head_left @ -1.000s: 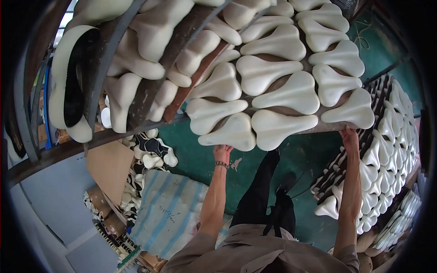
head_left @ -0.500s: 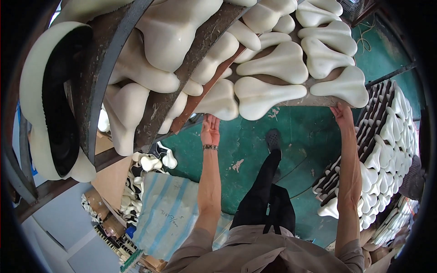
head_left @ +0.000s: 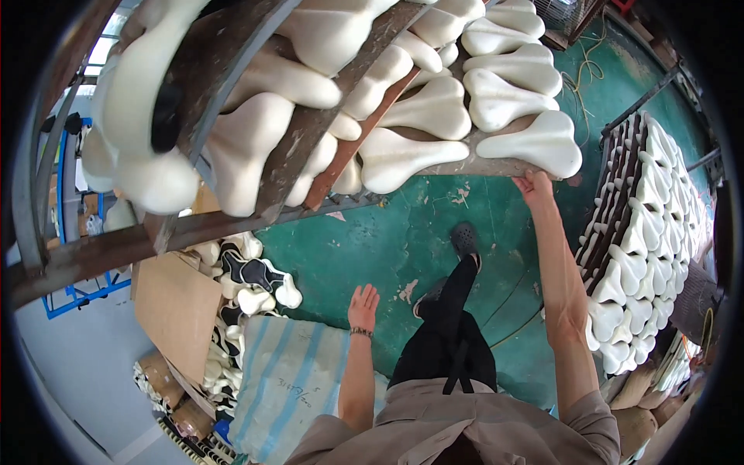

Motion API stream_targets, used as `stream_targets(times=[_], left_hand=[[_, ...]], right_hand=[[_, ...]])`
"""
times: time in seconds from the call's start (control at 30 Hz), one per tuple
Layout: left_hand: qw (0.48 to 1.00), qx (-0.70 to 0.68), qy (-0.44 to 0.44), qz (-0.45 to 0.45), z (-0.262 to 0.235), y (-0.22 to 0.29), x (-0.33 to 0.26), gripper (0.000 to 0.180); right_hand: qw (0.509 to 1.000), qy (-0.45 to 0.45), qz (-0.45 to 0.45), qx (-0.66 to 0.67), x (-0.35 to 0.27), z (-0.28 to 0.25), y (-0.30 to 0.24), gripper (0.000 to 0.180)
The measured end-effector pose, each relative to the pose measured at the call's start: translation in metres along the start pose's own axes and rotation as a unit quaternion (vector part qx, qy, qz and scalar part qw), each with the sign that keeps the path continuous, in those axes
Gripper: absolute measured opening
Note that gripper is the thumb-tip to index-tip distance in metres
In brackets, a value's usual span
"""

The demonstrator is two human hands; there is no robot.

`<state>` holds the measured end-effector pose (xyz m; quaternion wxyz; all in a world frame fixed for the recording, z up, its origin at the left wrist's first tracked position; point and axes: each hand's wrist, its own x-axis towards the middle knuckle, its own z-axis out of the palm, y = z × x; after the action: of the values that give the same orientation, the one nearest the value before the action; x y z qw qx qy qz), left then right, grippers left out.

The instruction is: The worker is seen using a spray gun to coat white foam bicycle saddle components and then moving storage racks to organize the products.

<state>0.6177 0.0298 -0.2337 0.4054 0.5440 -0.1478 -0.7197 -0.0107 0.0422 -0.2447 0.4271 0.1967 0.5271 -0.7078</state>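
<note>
A brown board point(head_left: 490, 164) carries rows of white foam bicycle saddle pads point(head_left: 535, 143). It lies partly in a metal rack point(head_left: 101, 260), its left end among the rack's shelves. My right hand point(head_left: 535, 187) is closed on the board's near edge, close to its right corner; the thumb is above and the other fingers are partly hidden. My left hand point(head_left: 363, 308) is off the board, above the floor, with its fingers stretched out and nothing in it.
Stacked boards of saddle pads point(head_left: 647, 240) stand to the right. A striped sack point(head_left: 291, 372), a cardboard sheet point(head_left: 174, 306) and loose pads lie at lower left. Hoses point(head_left: 593, 70) lie on the green floor near a caged fan point(head_left: 564, 19).
My left hand has let go of the board and dropped back toward me. The board, with my right hand on it, has shifted left, farther into the rack.
</note>
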Motion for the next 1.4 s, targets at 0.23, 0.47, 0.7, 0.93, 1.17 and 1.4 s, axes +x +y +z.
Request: stream_targets(times=[0.23, 0.47, 0.7, 0.93, 1.17, 1.4], left_hand=[[0.998, -0.018, 0.007, 0.066, -0.062, 0.076, -0.002, 0.055], [0.971, -0.071, -0.141, 0.179, -0.033, 0.176, 0.056, 0.064], [0.967, -0.147, -0.127, 0.165, 0.030, 0.243, 0.174, 0.074], [0.963, -0.100, -0.192, 0.158, 0.127, 0.329, 0.299, 0.090], [0.970, -0.163, -0.104, 0.149, 0.114, 0.436, 0.398, 0.082], [0.997, -0.033, -0.070, 0.026, -0.089, 0.402, 0.417, 0.070]], right_hand=[[0.998, -0.022, -0.002, 0.058, -0.039, 0.033, 0.086, 0.049], [0.995, -0.084, -0.040, 0.024, -0.027, 0.028, 0.092, 0.037], [0.937, -0.138, -0.255, -0.194, -0.005, 0.044, 0.104, 0.030], [0.997, 0.017, -0.072, -0.018, -0.044, 0.117, 0.123, 0.032], [0.996, -0.019, -0.080, 0.041, -0.058, 0.227, 0.186, 0.025], [0.992, -0.112, -0.015, -0.059, -0.100, 0.332, 0.297, 0.025]])
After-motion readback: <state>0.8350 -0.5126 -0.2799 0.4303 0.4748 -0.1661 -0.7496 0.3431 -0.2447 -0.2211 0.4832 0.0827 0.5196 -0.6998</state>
